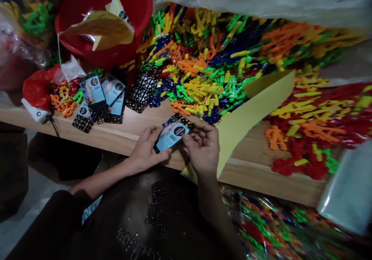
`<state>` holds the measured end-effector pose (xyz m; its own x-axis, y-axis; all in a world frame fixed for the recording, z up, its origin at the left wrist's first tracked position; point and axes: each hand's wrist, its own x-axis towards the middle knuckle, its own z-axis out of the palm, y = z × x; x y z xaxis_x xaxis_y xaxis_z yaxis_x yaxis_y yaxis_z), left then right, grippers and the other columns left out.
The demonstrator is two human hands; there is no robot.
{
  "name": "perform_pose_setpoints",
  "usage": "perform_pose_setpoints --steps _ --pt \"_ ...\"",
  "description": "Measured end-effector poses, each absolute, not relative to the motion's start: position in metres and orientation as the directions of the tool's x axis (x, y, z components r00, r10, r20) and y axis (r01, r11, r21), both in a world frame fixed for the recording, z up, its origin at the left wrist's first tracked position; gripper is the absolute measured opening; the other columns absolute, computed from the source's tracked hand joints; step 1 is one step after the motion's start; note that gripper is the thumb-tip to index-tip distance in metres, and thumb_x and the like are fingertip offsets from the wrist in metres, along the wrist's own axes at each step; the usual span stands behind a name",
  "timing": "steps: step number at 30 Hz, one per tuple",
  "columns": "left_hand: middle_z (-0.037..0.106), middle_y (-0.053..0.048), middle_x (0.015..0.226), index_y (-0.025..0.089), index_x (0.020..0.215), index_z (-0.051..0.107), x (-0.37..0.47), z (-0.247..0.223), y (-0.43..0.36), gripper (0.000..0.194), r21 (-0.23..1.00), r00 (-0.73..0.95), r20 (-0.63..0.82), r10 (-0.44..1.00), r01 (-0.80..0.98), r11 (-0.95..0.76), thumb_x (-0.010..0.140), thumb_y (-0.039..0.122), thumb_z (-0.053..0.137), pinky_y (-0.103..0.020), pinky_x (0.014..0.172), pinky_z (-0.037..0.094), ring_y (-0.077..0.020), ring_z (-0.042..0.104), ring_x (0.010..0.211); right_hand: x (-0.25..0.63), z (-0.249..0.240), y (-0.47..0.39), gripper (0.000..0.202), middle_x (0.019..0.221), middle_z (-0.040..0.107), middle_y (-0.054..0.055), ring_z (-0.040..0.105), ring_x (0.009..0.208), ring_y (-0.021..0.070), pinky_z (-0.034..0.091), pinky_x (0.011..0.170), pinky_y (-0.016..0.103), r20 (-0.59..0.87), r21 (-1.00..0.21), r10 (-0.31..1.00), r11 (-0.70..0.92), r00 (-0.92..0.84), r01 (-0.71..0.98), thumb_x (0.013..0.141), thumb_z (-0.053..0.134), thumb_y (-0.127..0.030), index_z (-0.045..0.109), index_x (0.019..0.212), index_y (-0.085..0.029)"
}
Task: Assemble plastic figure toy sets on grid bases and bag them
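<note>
Head view | both hands (pixel 177 145) clamped on blue card (pixel 171 135) | wooden table (pixel 128 130)

No lettering is legible: the light-blue paper card (pixel 172 134) with its dark round badge, the similar carded black grids (pixel 100 97) and the white charger (pixel 36 112) carry marks too blurred to read.

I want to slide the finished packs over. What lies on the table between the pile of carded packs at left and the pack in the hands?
In the head view, only bare wooden table lies between the pile and the held pack.
</note>
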<state>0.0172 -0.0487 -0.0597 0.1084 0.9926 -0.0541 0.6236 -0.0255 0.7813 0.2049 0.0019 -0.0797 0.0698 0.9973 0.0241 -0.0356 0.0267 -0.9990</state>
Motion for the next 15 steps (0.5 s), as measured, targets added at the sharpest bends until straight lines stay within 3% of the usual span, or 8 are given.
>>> perform_pose_setpoints --steps 2,4,7,11,15 --pt "0.037 -0.018 0.171 0.030 0.165 0.036 0.016 -0.053 -0.047 0.086 0.787 0.105 -0.014 0.994 0.614 -0.054 0.091 0.047 0.076 -0.063 0.124 0.045 -0.0392 0.042 0.155 0.200 -0.077 -0.001 0.065 0.105 0.071 0.001 0.071 0.084 0.0159 0.062 0.070 0.029 0.048 -0.998 0.998 0.049 0.031 -0.024 0.076 0.093 -0.043 0.054 0.127 -0.030" --pt "0.038 -0.017 0.173 0.031 0.166 0.033 0.015 -0.047 -0.044 0.087 0.797 0.144 -0.015 0.989 0.600 -0.076 0.092 0.045 0.076 -0.064 0.125 0.043 -0.0388 0.042 0.157 0.196 -0.075 -0.005 0.073 0.110 0.072 0.002 0.073 0.088 0.0173 0.063 0.072 0.031 0.073 -0.997 0.997 0.073 0.027 -0.014 0.075 0.094 -0.039 0.050 0.133 -0.031" --pt "0.056 -0.017 0.160 0.028 0.164 0.039 0.016 -0.038 -0.043 0.084 0.817 0.196 -0.061 0.979 0.573 -0.064 0.091 0.045 0.077 -0.061 0.120 0.048 -0.0370 0.056 0.144 0.196 -0.069 -0.006 0.058 0.101 0.073 0.000 0.073 0.085 0.0170 0.063 0.072 0.031 0.130 -0.991 0.990 0.131 0.060 -0.010 0.081 0.089 -0.041 0.053 0.127 -0.031" --pt "0.064 -0.016 0.148 0.025 0.161 0.044 0.005 -0.030 -0.033 0.090 0.793 0.186 -0.007 0.982 0.600 -0.108 0.085 0.055 0.082 -0.057 0.112 0.055 -0.0350 0.063 0.133 0.222 -0.056 0.000 0.028 0.085 0.072 -0.001 0.070 0.071 0.0148 0.061 0.068 0.031 0.145 -0.986 0.974 0.127 0.174 0.108 0.094 0.075 -0.048 0.067 0.107 -0.025" --pt "0.065 -0.017 0.145 0.023 0.161 0.046 -0.049 -0.032 0.003 0.097 0.643 -0.028 0.189 0.981 0.759 -0.102 0.085 0.077 0.074 -0.060 0.112 0.052 -0.0362 0.061 0.132 0.282 -0.061 0.008 0.035 0.098 0.073 0.004 0.072 0.086 0.0189 0.062 0.086 0.039 0.209 -0.938 0.896 0.070 0.391 0.340 0.092 0.073 -0.054 0.071 0.103 -0.021"
